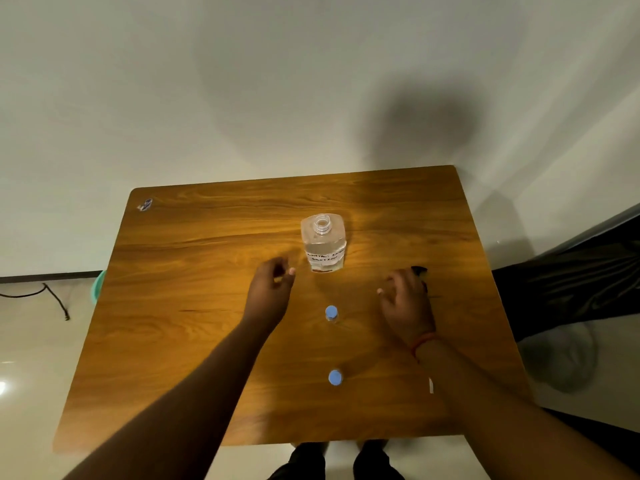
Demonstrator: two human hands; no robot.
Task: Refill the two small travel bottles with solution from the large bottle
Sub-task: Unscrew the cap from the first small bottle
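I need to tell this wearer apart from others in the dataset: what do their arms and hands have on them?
Both forearms are bare, with no sleeves in view. The right hand has a thin orange-red thread band at its wrist. The left hand shows no band, ring or watch.

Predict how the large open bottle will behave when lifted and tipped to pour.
The large bottle looks mostly full of clear liquid, so probably heavy for its size. Its neck is uncapped, so a quick tilt could spill. Its smooth clear walls may be slippery, and may flex if squeezed.
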